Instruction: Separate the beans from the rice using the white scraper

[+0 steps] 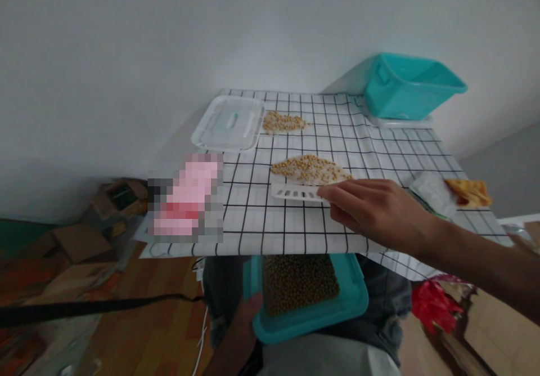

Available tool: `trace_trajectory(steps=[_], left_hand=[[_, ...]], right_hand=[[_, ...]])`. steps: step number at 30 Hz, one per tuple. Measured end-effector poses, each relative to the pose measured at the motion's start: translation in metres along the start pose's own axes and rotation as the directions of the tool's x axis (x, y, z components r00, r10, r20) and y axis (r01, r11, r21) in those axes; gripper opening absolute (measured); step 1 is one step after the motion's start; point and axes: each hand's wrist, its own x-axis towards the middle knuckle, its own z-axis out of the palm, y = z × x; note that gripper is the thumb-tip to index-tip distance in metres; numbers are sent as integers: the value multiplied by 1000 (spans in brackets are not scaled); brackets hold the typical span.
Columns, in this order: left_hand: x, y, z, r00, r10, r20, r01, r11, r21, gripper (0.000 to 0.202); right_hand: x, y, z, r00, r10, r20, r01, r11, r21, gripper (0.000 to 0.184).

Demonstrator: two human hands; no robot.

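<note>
My right hand (367,207) is closed round a white slotted plastic scraper (295,192), which rests on the checked cloth along the near side of a heap of soybeans (312,168) mixed with something white and grainy. A second, smaller heap of soybeans (284,122) lies farther back. Below the table edge, a teal plastic tub (310,328) with many darker-looking beans (299,283) in it sits over my lap. My left hand (248,319) grips the tub's left side, its fingers partly hidden.
A clear lid (231,122) lies at the table's back left. The back right holds a teal bin (415,89). A blurred pink item (189,196) is at the left edge; a plastic bag (432,193) and an orange-yellow packet (468,192) lie at the right. Cardboard boxes (80,241) stand on the floor.
</note>
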Motion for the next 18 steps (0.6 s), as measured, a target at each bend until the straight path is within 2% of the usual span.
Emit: trace_trajectory(steps=[9,14,18], left_hand=[[0,-1,5,998,0,-65,2,999,38,16],[3,-3,5,1000,2,-6,-3,1000,-12,16],[6,-3,5,999,34,9,-34,999,-23,16]], right_hand=[[-21,-25,-8,987,-137,-77,140,990,26,27],[-35,-43,-10,974,-205,-99,208,978,23,32],[-42,-41,-13,977,-190,-96,197,979,60,33]])
